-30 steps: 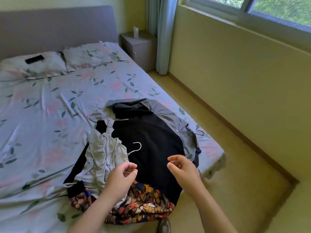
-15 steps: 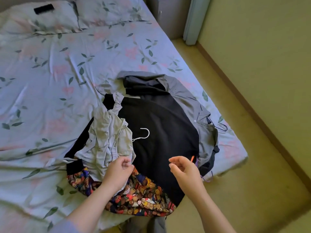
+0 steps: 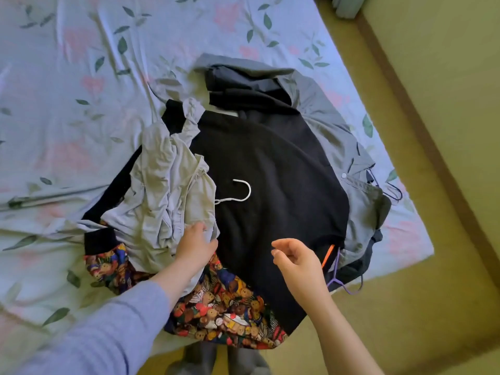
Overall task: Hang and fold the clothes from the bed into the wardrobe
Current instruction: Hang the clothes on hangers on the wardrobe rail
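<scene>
I saw a lilac-blue long sleeve (image 3: 108,326), soft and faintly ribbed, ending short of the left hand (image 3: 196,244). The right forearm (image 3: 332,315) was bare. Blurred grey shapes (image 3: 200,358) below were perhaps trouser legs.

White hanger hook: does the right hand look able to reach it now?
Probably yes: the hook lies bare on the black garment, nothing over it, and the right hand hovers nearby holding nothing. Its wire runs under the grey top.
</scene>
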The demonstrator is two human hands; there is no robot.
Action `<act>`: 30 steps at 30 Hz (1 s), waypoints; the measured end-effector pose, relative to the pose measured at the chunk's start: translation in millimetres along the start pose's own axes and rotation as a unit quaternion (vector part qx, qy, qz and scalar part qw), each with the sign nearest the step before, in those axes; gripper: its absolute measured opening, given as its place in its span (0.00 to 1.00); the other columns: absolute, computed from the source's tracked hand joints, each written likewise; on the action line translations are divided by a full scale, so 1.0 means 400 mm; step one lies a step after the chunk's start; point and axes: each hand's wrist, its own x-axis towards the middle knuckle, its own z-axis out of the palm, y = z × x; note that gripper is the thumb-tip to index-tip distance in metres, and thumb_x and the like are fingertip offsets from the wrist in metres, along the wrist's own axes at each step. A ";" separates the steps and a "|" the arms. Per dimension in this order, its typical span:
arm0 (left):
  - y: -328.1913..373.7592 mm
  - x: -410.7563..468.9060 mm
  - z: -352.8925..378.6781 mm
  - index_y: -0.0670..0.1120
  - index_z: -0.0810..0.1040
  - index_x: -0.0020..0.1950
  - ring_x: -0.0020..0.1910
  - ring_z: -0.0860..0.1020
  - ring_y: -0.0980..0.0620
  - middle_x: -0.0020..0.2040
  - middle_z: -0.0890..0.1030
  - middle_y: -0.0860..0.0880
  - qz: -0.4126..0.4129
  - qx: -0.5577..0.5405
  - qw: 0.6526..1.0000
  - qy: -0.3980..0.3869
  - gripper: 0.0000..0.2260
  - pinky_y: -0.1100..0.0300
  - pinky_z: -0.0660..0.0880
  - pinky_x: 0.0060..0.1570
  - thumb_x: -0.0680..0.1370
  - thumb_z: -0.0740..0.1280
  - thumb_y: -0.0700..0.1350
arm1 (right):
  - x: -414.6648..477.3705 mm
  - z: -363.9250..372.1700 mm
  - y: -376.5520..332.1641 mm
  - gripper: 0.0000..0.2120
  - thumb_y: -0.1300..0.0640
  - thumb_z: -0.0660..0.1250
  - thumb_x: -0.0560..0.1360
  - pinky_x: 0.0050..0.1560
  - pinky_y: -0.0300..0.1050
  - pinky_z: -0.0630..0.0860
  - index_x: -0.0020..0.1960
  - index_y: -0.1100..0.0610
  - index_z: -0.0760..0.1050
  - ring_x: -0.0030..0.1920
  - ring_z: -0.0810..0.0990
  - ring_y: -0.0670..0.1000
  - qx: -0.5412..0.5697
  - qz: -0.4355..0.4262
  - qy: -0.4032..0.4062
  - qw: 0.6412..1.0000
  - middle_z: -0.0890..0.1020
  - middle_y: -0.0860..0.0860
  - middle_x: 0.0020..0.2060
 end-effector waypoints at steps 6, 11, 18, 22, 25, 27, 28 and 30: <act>-0.028 0.075 0.048 0.43 0.70 0.65 0.57 0.76 0.42 0.61 0.73 0.42 -0.034 0.037 0.999 -0.014 0.20 0.52 0.73 0.55 0.75 0.69 0.47 | 0.048 0.024 0.051 0.07 0.57 0.65 0.79 0.38 0.26 0.72 0.53 0.46 0.77 0.46 0.81 0.39 -0.003 0.014 -0.002 1.000 0.83 0.42 0.45; -0.041 0.118 0.073 0.45 0.73 0.52 0.50 0.77 0.40 0.52 0.78 0.42 -0.030 0.043 0.999 -0.004 0.09 0.52 0.73 0.49 0.75 0.68 0.47 | 0.068 0.036 0.092 0.07 0.57 0.65 0.79 0.38 0.25 0.73 0.52 0.46 0.77 0.44 0.81 0.39 -0.002 0.025 -0.004 1.000 0.83 0.43 0.44; -0.059 0.131 0.084 0.44 0.71 0.45 0.44 0.76 0.41 0.42 0.76 0.44 -0.017 0.029 0.999 0.007 0.04 0.53 0.72 0.43 0.77 0.64 0.43 | 0.069 0.041 0.131 0.07 0.57 0.65 0.79 0.39 0.27 0.74 0.52 0.46 0.77 0.46 0.81 0.40 0.003 0.046 0.002 0.999 0.83 0.43 0.45; -0.046 0.093 0.068 0.45 0.66 0.42 0.38 0.73 0.42 0.37 0.72 0.45 0.002 0.024 1.000 0.015 0.07 0.54 0.65 0.35 0.78 0.62 0.44 | 0.051 0.037 0.152 0.07 0.58 0.65 0.79 0.42 0.31 0.75 0.51 0.46 0.77 0.47 0.81 0.42 0.018 0.065 0.018 0.998 0.83 0.44 0.45; -0.025 0.029 0.062 0.44 0.67 0.44 0.43 0.74 0.42 0.41 0.73 0.45 0.017 0.014 1.000 -0.018 0.11 0.54 0.66 0.39 0.78 0.63 0.50 | 0.030 0.023 0.177 0.08 0.59 0.65 0.79 0.47 0.40 0.78 0.50 0.46 0.77 0.47 0.82 0.45 0.034 0.090 0.036 0.995 0.83 0.44 0.45; -0.007 -0.025 0.066 0.46 0.68 0.43 0.43 0.73 0.46 0.40 0.73 0.48 0.038 0.016 0.998 -0.056 0.13 0.56 0.65 0.41 0.79 0.64 0.54 | 0.013 0.012 0.197 0.07 0.59 0.65 0.78 0.49 0.44 0.79 0.49 0.47 0.78 0.47 0.82 0.47 0.036 0.112 0.050 0.992 0.83 0.45 0.44; 0.002 -0.052 0.069 0.47 0.67 0.40 0.41 0.73 0.48 0.38 0.72 0.50 0.055 0.010 0.996 -0.067 0.14 0.56 0.65 0.39 0.79 0.63 0.55 | 0.006 0.006 0.207 0.07 0.60 0.65 0.78 0.49 0.46 0.79 0.49 0.48 0.78 0.46 0.82 0.48 0.040 0.124 0.058 0.990 0.83 0.47 0.44; 0.022 -0.099 0.073 0.49 0.66 0.36 0.35 0.73 0.53 0.33 0.72 0.52 0.085 -0.003 0.994 -0.069 0.17 0.59 0.63 0.33 0.79 0.63 0.56 | -0.008 -0.006 0.230 0.07 0.61 0.65 0.77 0.50 0.50 0.79 0.50 0.51 0.79 0.46 0.82 0.52 0.049 0.146 0.076 0.985 0.83 0.49 0.43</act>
